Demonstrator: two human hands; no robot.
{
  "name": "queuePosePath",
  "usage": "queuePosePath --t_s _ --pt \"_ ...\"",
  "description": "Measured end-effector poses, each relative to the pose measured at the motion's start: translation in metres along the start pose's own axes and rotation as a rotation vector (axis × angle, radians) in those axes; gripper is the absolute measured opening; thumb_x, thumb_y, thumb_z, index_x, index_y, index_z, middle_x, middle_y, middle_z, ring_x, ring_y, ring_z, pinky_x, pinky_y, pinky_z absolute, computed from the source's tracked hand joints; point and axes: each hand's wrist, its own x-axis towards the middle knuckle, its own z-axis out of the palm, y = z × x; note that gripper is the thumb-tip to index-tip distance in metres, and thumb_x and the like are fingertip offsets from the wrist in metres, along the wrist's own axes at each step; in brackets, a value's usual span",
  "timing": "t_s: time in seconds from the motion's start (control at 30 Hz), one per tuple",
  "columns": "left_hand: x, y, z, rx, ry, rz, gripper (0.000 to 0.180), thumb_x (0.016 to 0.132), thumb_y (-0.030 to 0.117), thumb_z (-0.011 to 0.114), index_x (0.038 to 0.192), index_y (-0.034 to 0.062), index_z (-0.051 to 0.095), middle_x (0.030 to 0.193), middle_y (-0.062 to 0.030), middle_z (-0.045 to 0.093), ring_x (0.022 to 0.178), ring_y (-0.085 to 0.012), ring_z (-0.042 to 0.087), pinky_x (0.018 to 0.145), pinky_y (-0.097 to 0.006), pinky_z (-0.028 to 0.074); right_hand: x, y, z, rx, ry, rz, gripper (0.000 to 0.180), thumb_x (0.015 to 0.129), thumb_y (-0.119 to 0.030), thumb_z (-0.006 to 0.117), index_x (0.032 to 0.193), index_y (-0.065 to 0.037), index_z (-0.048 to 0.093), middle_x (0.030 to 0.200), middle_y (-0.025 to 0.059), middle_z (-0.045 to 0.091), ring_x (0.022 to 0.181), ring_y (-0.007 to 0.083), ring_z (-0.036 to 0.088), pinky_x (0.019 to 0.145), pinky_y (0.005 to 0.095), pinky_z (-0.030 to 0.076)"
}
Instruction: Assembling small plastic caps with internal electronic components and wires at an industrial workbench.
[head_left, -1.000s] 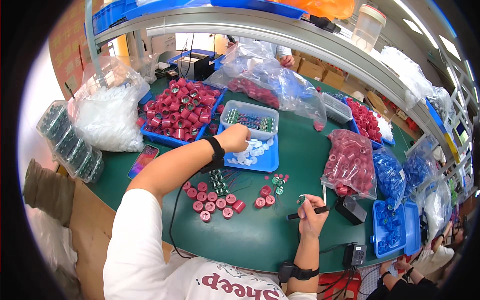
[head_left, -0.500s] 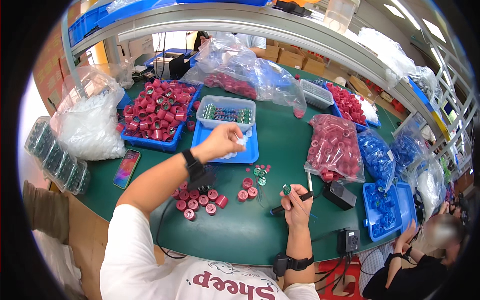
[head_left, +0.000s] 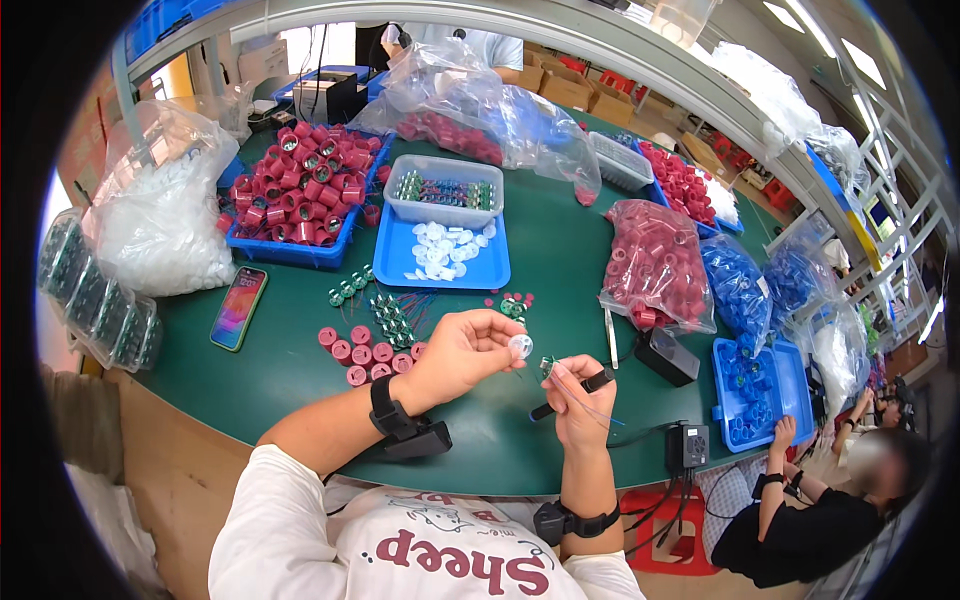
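My left hand [head_left: 462, 352] pinches a small translucent white plastic disc [head_left: 520, 346] between thumb and fingers. Just to its right, my right hand [head_left: 580, 402] grips a small green circuit board [head_left: 547, 367] with thin wires trailing from it. A black pen-shaped tool [head_left: 599, 381] lies across that same hand, its far end sticking out on the left. Disc and board are close but apart. Beyond the hands, a blue tray [head_left: 390, 262] carries loose white discs and a clear bin [head_left: 446, 212] of green boards. Burgundy caps [head_left: 357, 354] stand left of my left hand.
At the far left is a blue crate [head_left: 340, 256] of burgundy caps, near a phone [head_left: 239, 308] and a bag of white parts [head_left: 165, 215]. Right lie a bag of burgundy caps [head_left: 658, 265], a black box [head_left: 668, 357] and tweezers [head_left: 610, 335]. A co-worker [head_left: 815, 515] sits at right.
My left hand has come from the blue tray toward my right hand, bringing a white disc. My right hand still holds the board and tool. The whole view has shifted slightly.
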Motion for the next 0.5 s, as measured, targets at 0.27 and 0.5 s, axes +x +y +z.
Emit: queuePosePath --t_s 0.27,0.5 --pt "-0.011 -0.010 0.008 0.276 0.061 0.140 0.015 0.081 0.002 0.063 0.095 -0.0026 0.058 0.088 -0.0071 0.064 0.080 -0.0103 0.063 0.072 -0.023 0.052 -0.006 0.002 0.014 -0.236 0.075 -0.059 0.007 0.079 -0.001 0.065 0.078 0.003 0.059 0.067 0.0048 0.062 0.054 0.0041 0.053 0.048 0.0170 0.038" --pt "-0.017 -0.004 0.012 0.415 0.098 0.190 0.016 0.080 0.000 0.061 0.096 -0.0027 0.060 0.086 -0.0068 0.065 0.079 -0.0103 0.063 0.073 -0.023 0.052 -0.008 0.005 0.023 -0.386 0.136 -0.154 0.008 0.080 -0.001 0.064 0.076 0.002 0.058 0.065 0.0025 0.060 0.055 0.0030 0.052 0.047 0.0164 0.037"
